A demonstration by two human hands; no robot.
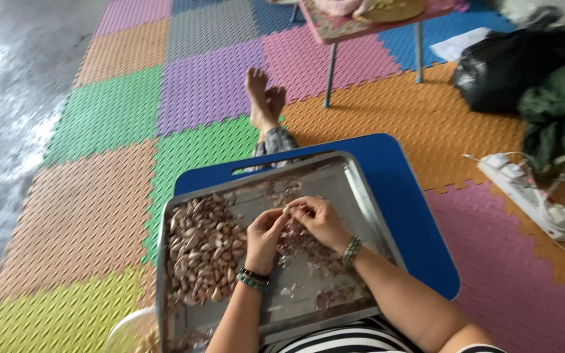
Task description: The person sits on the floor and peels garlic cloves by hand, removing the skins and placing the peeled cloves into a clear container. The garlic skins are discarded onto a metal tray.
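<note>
Metal tray [354, 196] lies on a blue surface [413, 216] across the person's lap, and both hands meet over its middle. The left hand [266, 235] and right hand [318, 219] have their fingertips pinched together on one small garlic clove [287, 210], each grip closed on it from its own side. A heap of unpeeled garlic cloves [201, 252] fills the left part of the tray, just beside the left hand. Loose papery skins [308, 261] lie scattered under and near the wrists, towards the right half of the tray. Both wrists carry beaded bracelets [254, 278]. Bare feet [264, 98] stretch out on the far side over coloured foam floor mats [99, 189]. A white power strip [531, 196] lies on the mats to the right
</note>
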